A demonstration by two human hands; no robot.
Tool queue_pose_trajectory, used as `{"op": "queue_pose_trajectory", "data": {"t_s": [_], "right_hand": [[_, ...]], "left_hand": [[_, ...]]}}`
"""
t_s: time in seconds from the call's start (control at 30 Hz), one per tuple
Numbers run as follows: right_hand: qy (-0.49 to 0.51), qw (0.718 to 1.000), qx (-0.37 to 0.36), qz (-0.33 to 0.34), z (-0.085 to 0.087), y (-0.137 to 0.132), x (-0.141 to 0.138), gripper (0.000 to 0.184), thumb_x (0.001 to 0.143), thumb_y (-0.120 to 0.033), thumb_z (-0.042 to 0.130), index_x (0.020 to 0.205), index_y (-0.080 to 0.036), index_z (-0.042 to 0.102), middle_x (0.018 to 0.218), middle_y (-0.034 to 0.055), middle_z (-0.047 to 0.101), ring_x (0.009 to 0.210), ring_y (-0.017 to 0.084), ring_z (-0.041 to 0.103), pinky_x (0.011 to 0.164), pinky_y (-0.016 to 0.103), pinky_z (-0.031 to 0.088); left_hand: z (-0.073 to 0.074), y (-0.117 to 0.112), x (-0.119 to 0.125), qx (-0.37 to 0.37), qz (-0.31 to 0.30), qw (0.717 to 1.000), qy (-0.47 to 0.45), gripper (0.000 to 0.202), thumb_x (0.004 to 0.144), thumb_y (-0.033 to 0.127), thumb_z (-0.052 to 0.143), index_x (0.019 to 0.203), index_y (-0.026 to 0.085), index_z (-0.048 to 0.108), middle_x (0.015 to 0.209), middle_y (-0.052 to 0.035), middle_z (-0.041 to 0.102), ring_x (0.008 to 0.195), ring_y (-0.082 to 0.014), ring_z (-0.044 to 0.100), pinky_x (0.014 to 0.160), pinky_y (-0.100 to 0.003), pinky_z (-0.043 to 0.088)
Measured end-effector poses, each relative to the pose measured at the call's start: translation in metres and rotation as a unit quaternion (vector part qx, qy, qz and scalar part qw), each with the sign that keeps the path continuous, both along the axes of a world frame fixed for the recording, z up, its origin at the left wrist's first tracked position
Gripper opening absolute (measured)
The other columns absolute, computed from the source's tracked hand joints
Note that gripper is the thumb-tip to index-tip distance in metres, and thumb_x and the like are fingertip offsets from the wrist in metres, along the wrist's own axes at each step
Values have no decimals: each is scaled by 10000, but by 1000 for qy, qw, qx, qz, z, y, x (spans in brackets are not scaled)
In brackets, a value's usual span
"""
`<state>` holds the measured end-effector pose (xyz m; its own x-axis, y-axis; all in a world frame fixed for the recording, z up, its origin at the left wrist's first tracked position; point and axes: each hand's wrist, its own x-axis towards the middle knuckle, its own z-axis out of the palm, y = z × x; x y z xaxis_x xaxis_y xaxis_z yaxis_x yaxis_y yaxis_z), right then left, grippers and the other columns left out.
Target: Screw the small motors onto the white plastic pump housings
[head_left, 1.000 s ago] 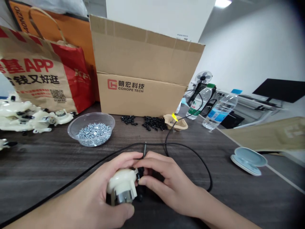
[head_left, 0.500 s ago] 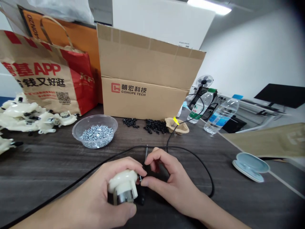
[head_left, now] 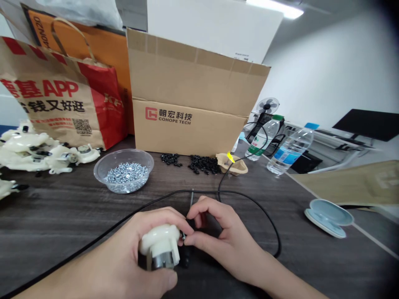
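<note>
My left hand (head_left: pixel 131 249) grips a cream plastic housing (head_left: pixel 159 240) with a metal motor can (head_left: pixel 162 261) at its lower end. My right hand (head_left: pixel 226 236) reaches the housing's right edge, its thumb and finger pinching what looks like a small silver screw (head_left: pixel 183 236). Just beyond the fingers stands a thin metal shaft (head_left: pixel 191 200). A black tool body (head_left: pixel 186 259) lies partly hidden below the hands. A black cable (head_left: pixel 102 224) loops across the table behind both hands.
A clear plastic bowl (head_left: pixel 124 157) holds silver screws on the dark wood table (head_left: pixel 62 211). Black small parts (head_left: pixel 204 164) lie before a cardboard box (head_left: pixel 187 124). Cream assemblies (head_left: pixel 28 151) sit at left; water bottles (head_left: pixel 289 151) and a pale blue dish (head_left: pixel 328 218) stand at right.
My right hand has shifted from lying over the housing to a tighter pinch at its right edge. The left hand stays nearly still, and the view has tilted slightly.
</note>
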<state>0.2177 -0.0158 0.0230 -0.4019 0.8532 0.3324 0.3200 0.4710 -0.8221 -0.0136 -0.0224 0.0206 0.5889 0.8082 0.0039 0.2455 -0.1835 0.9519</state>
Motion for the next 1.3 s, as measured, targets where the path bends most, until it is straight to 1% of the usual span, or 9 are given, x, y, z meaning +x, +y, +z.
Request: {"op": "queue_pose_trajectory", "data": {"t_s": [0.2,0.3,0.43,0.53,0.57,0.67,0.8,0.97,1.3], "right_hand": [[-43,999,20,-26,8,1,9,115,914,-246,686,1023,-222,661,796,-36,585,723,143,557,675,259,440],[-154,987,38,-9,11,2,8,186,1014,-227,490,1017,-219,676,812,-10,651,710,148,589,677,274,429],[-341,939,40,-38,8,-3,-3,231,938,-439,654,981,-212,673,747,16,680,672,218,634,611,309,382],[-421,902,55,-83,3,-8,-6,66,836,-187,637,895,-215,624,765,44,721,657,264,687,564,317,375],[-430,896,64,-90,1,-10,-3,151,787,-110,600,891,-219,612,754,41,728,630,264,697,540,315,381],[-423,895,104,-100,0,-12,11,296,713,-70,551,964,-223,590,670,22,714,539,261,692,479,322,421],[-318,924,170,-128,9,-11,33,279,894,-128,465,1126,-260,543,862,22,762,692,224,752,538,292,550],[-212,936,241,-147,17,-7,39,184,951,-224,591,1108,-317,567,915,-8,753,755,194,754,561,238,585],[-146,942,286,-96,11,-13,29,264,898,-82,619,1042,-303,617,874,-7,726,759,176,731,629,244,597]], "left_hand": [[8,2,-1,-18,2,1000,19,568,693,111,675,1215,331,627,1324,-12,627,1156,-278,635,829,-304,551],[8,4,2,54,40,998,7,539,689,80,656,1167,327,657,1317,-4,635,1156,-259,644,873,-305,552],[3,9,5,206,96,974,-10,502,722,62,636,1144,332,662,1251,4,674,1206,-251,631,957,-332,534],[0,13,4,247,142,959,-3,499,758,63,644,1166,351,643,1276,12,651,1221,-236,617,1000,-355,504],[0,14,4,247,159,956,-4,487,768,69,648,1166,350,641,1293,12,640,1236,-235,605,1027,-368,485],[2,17,5,222,218,950,-35,438,786,89,635,1152,328,646,1285,4,636,1233,-237,590,1027,-381,462],[7,22,7,148,265,950,-67,372,786,150,653,1128,296,657,1048,8,669,884,-192,631,815,-337,490],[6,21,9,71,268,958,-75,392,790,187,672,1165,294,638,988,10,652,784,-171,579,722,-302,459],[4,16,11,57,247,963,-89,385,797,205,695,1164,308,633,903,30,618,712,-146,532,642,-253,437]]}}
